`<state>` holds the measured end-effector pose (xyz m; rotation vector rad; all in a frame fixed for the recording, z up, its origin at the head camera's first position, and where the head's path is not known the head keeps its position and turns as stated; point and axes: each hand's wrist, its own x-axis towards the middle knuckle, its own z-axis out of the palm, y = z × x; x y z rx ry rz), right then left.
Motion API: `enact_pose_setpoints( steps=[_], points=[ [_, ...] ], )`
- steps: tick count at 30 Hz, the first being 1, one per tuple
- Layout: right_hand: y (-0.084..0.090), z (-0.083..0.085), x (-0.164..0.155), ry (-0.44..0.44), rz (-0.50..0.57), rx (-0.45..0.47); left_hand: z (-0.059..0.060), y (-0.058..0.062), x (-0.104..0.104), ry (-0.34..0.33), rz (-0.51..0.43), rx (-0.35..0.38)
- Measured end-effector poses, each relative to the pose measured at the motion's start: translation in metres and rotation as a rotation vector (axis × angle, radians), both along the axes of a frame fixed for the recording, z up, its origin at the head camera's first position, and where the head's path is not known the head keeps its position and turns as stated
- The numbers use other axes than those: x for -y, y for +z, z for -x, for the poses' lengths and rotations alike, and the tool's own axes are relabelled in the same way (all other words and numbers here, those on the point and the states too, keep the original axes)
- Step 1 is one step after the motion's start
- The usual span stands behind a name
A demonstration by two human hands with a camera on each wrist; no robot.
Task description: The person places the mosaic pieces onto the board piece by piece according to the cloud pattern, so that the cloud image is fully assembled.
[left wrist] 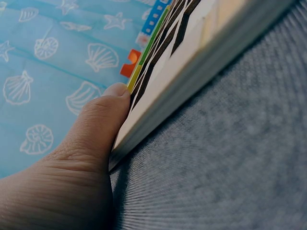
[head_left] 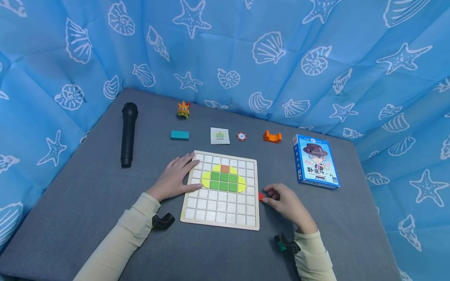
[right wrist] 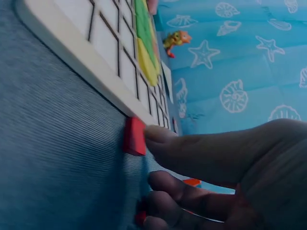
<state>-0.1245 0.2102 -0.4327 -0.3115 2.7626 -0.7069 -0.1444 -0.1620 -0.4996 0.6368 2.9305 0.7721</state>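
My left hand [head_left: 175,177] rests along the left edge of a wooden grid board [head_left: 211,215], thumb and fingers over the rim. In the left wrist view, the thumb [left wrist: 96,124] presses on the board's edge. Green squares [head_left: 223,181], rounded yellow pieces [head_left: 206,180] and a brown square [head_left: 225,168] sit in the grid. Against the right rim, my right hand [head_left: 286,203] pinches a small red block [right wrist: 134,136] with curled fingers, thumb tip at its side. Another bit of red [right wrist: 140,217] shows by the lower fingertips, partly hidden.
Behind the board are a teal block [head_left: 179,135], a picture card [head_left: 220,136], a poker chip [head_left: 241,136], an orange arch block [head_left: 272,137] and an orange figurine [head_left: 183,109]. A black microphone [head_left: 129,134] lies left; a blue game box [head_left: 316,161] lies right.
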Motion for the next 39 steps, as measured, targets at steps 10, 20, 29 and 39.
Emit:
enact_pose_setpoints(
  steps=[10, 20, 29, 39],
  points=[
    [-0.010, -0.002, 0.011, 0.054, -0.056, -0.052, 0.001, 0.000, 0.000, -0.008, -0.005, -0.005],
    [-0.009, -0.002, 0.011, 0.004, -0.117, -0.103, 0.000, 0.003, 0.000, -0.005, -0.005, 0.003],
    [-0.012, -0.002, 0.010, 0.063, -0.089, -0.115, 0.000, -0.001, 0.002, -0.004, -0.017, -0.007],
    [-0.020, 0.004, 0.012, 0.000, -0.084, -0.191, 0.001, -0.006, 0.002, 0.000, -0.002, -0.008]
  ],
)
